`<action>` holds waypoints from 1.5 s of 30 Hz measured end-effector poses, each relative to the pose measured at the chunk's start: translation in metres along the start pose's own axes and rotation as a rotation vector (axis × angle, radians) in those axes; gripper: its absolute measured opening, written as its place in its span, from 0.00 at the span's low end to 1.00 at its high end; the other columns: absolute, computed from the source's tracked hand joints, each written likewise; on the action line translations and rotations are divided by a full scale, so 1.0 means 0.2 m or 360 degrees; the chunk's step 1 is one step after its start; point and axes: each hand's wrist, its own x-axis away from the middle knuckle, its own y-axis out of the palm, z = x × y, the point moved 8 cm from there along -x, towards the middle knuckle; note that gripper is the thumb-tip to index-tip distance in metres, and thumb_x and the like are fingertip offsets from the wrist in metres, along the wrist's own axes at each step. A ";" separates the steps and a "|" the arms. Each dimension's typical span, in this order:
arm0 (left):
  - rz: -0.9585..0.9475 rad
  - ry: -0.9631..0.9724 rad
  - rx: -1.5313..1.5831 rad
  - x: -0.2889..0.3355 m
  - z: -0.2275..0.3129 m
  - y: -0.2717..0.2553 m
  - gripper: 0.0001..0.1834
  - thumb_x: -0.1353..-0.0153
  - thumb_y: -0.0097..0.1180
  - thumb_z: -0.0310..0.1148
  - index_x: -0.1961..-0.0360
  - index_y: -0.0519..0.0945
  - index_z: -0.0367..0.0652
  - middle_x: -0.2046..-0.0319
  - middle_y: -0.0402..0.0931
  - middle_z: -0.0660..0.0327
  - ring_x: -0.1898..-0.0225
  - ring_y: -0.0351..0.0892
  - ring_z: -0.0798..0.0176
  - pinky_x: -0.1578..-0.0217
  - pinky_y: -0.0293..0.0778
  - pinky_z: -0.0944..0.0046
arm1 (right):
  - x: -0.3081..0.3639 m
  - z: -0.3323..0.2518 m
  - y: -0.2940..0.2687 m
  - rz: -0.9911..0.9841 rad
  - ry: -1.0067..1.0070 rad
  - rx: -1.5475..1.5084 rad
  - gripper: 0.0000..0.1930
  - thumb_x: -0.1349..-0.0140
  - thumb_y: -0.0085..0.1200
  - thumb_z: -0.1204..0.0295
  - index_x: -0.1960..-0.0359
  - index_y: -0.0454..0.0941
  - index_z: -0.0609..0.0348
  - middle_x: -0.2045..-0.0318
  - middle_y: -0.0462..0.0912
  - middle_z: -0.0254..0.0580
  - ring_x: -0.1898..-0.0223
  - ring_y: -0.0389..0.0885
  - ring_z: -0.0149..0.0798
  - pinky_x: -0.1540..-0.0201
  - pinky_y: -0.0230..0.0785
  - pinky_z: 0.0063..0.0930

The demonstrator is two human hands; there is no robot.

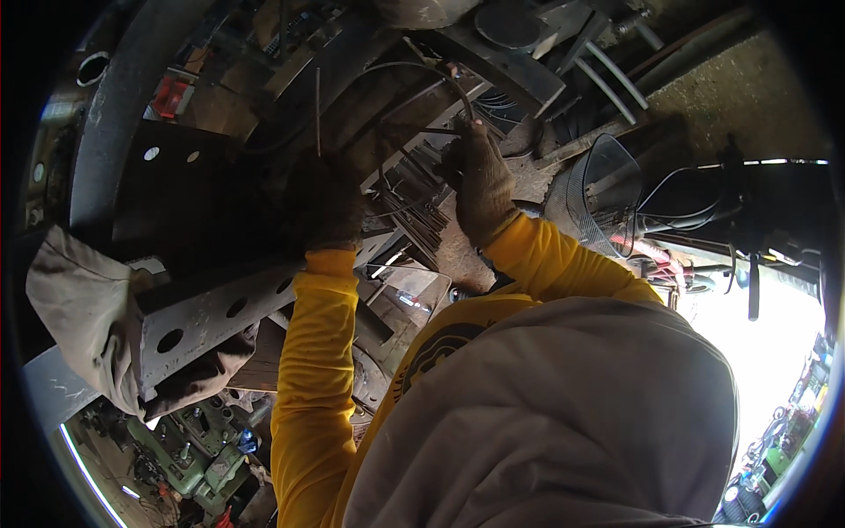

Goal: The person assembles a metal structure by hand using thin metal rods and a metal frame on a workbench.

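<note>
My right hand (484,185), in a knitted work glove, is closed on a bent metal rod (464,95) whose curve arches away to the left. Straight thin bars join this curve and form a frame with it. To the left, in deep shadow, my gloved left hand (326,202) appears closed around the lower end of a thin straight rod (318,110), which points away from me. Its fingers are hard to make out in the dark. Between the hands and below them lies a bundle of dark metal rods (424,224).
A steel beam with round holes (207,323) runs at the left, with a grey-brown cloth (84,308) draped over its end. A black mesh basket (607,194) stands to the right. Green machinery (189,458) is at lower left, and metal bars (612,84) lie at far right.
</note>
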 end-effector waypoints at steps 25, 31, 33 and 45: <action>-0.0662 -0.0686 0.1951 0.38 0.39 -0.50 0.14 0.34 0.61 0.40 0.52 0.80 0.44 0.68 0.81 0.67 0.81 0.71 0.77 0.82 0.66 0.73 | 0.57 -0.39 0.15 -0.0868 -0.0234 -0.0463 0.08 0.27 0.52 0.68 0.53 0.79 0.57 0.70 0.77 0.27 0.65 0.74 0.21 0.62 0.69 0.19; -0.1003 -0.0592 0.2295 0.60 0.35 -0.44 0.18 0.37 0.65 0.36 0.48 0.80 0.41 0.71 0.80 0.67 0.84 0.66 0.79 0.85 0.62 0.76 | 0.61 -0.34 0.13 -0.0849 0.0110 -0.0562 0.08 0.29 0.56 0.68 0.55 0.79 0.57 0.63 0.83 0.33 0.63 0.79 0.24 0.57 0.74 0.21; -0.1046 -0.0559 0.2218 0.64 0.38 -0.45 0.19 0.35 0.63 0.36 0.45 0.77 0.42 0.77 0.76 0.69 0.86 0.62 0.80 0.88 0.57 0.74 | 0.62 -0.35 0.12 -0.0819 0.0050 -0.0480 0.08 0.29 0.56 0.67 0.57 0.79 0.58 0.63 0.83 0.33 0.64 0.80 0.24 0.59 0.75 0.22; -0.1155 -0.0792 0.1828 0.63 0.26 -0.44 0.14 0.36 0.61 0.35 0.54 0.82 0.38 0.73 0.81 0.61 0.84 0.63 0.79 0.83 0.57 0.78 | 0.73 -0.74 -0.24 -0.0847 -0.1558 0.1672 0.19 0.40 0.64 0.62 0.49 0.83 0.53 0.66 0.84 0.47 0.60 0.83 0.52 0.52 0.75 0.44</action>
